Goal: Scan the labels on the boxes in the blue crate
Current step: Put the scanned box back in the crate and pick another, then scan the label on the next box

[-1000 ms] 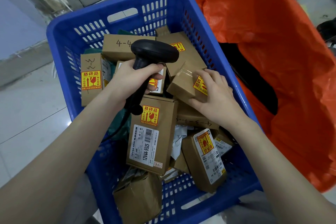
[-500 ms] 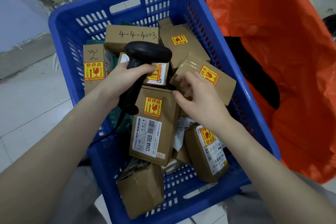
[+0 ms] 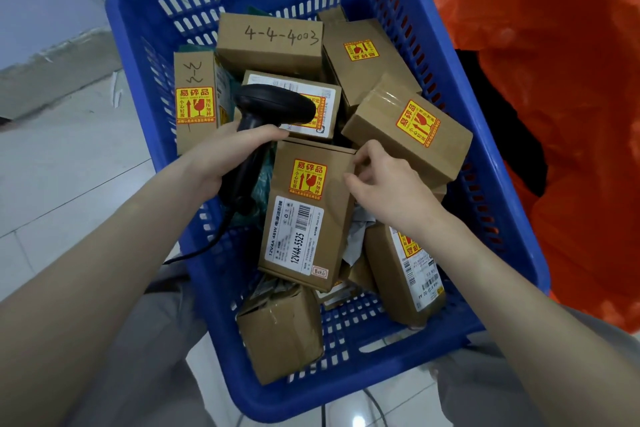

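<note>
A blue crate (image 3: 446,55) holds several brown cardboard boxes with yellow-and-red fragile stickers. My left hand (image 3: 225,156) grips a black barcode scanner (image 3: 273,111), whose head points right over the boxes. In the middle lies a box with a white label reading 12V4A-5525 (image 3: 304,218). My right hand (image 3: 388,187) touches that box's upper right edge with curled fingers, holding nothing. Just beyond it, a tilted box (image 3: 408,128) rests against the crate's right side. At the back lies a box with 4-4-4003 handwritten on it (image 3: 273,42).
An orange plastic bag (image 3: 554,80) with a dark opening stands right of the crate. Grey tiled floor (image 3: 62,163) lies to the left. The scanner's black cable (image 3: 204,250) runs down over the crate's left wall.
My right hand has let go of the tilted box, which now rests by the right wall, and moved down to the middle box's edge. The scanner dropped lower, uncovering the 4-4-4003 writing.
</note>
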